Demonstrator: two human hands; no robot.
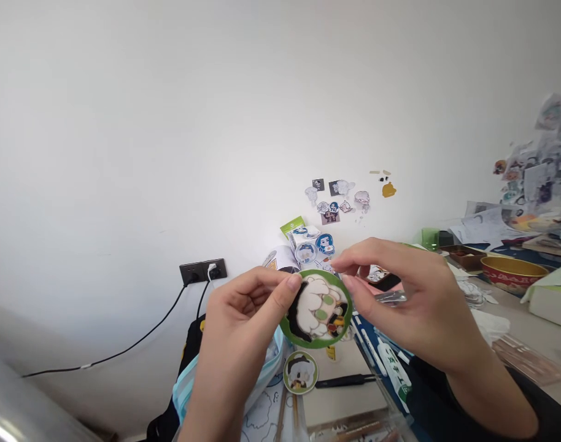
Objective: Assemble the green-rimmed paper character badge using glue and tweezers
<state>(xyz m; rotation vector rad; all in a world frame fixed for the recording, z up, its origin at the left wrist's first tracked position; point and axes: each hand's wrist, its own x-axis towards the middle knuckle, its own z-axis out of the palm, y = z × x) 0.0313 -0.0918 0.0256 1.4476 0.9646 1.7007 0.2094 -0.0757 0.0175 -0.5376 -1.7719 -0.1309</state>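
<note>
My left hand (pixel 250 313) pinches the upper left edge of a round cartoon disc (pixel 320 310), between thumb and fingers. The disc has a green rim and a white-haired character; whether it is a badge or a sticker I cannot tell. At its upper right, my right hand (pixel 409 301) has its thumb at the rim and its index finger slightly apart above it. A smaller round cartoon badge (pixel 301 372) lies below, beside black tweezers (pixel 345 380) on a beige surface (pixel 352 399).
Pens (pixel 370 344) and a white-and-green tube (pixel 394 374) lie under my right hand. A red-and-gold bowl (pixel 513 273) and a tissue box (pixel 554 298) stand at right. Cartoon cutouts (pixel 330 216) stick to the wall. A light-blue mask (pixel 186 383) hangs at left, near a socket (pixel 203 271).
</note>
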